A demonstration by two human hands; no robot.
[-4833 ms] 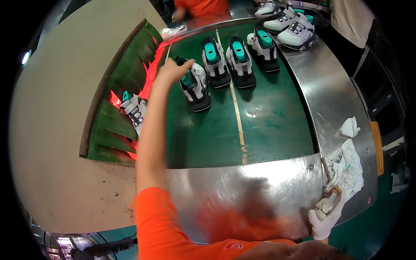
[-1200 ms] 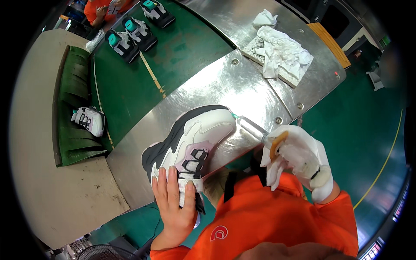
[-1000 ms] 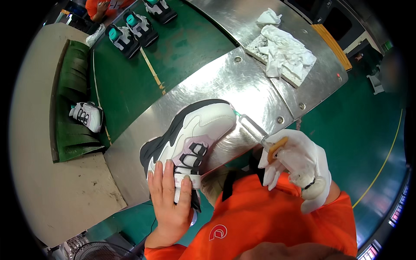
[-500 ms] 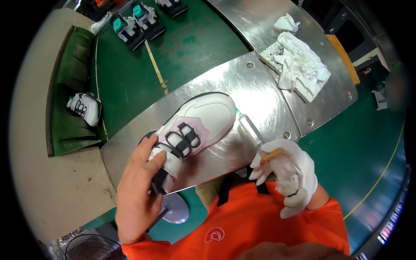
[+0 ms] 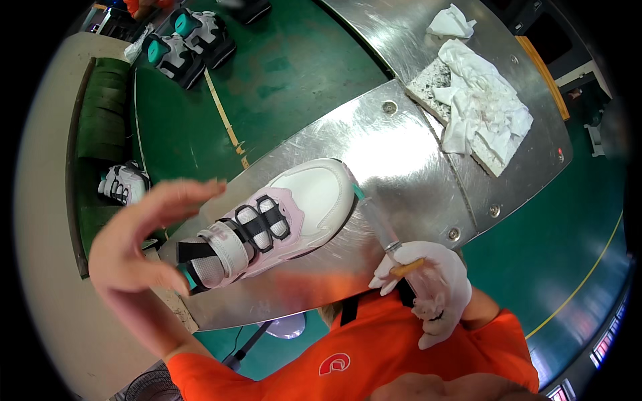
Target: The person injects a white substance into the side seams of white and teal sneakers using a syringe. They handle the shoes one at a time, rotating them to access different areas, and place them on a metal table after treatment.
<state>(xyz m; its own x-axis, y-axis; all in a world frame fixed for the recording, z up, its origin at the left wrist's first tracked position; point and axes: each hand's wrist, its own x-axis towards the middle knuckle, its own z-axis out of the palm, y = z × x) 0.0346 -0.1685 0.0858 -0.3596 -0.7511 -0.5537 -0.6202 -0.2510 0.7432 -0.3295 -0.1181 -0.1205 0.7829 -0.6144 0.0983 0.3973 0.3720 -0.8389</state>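
A white and pale pink sneaker (image 5: 301, 200) with black straps lies on the steel table (image 5: 321, 294), toe to the right. My bare left hand (image 5: 144, 234) is open around its heel end, fingers and thumb spread. The thumb tip is close to the heel; whether it touches, I cannot tell. In a white glove, my right hand (image 5: 435, 284) grips a clear syringe (image 5: 379, 224) with a tan finger flange. The syringe's green tip (image 5: 359, 192) points at the edge of the toe and seems to meet it.
A stained white block (image 5: 428, 87) bears a crumpled white cloth (image 5: 485, 93); another cloth (image 5: 451, 23) lies behind. Beyond the steel runs a green belt (image 5: 281, 73) with dark-soled shoes (image 5: 190, 43). Another sneaker (image 5: 125, 183) rests against green flaps (image 5: 100, 134) at the left.
My left hand has let go of the sneaker and moved left, its fingers spreading. The sneaker has turned, its toe now lower. The syringe stays by the toe in my right hand.
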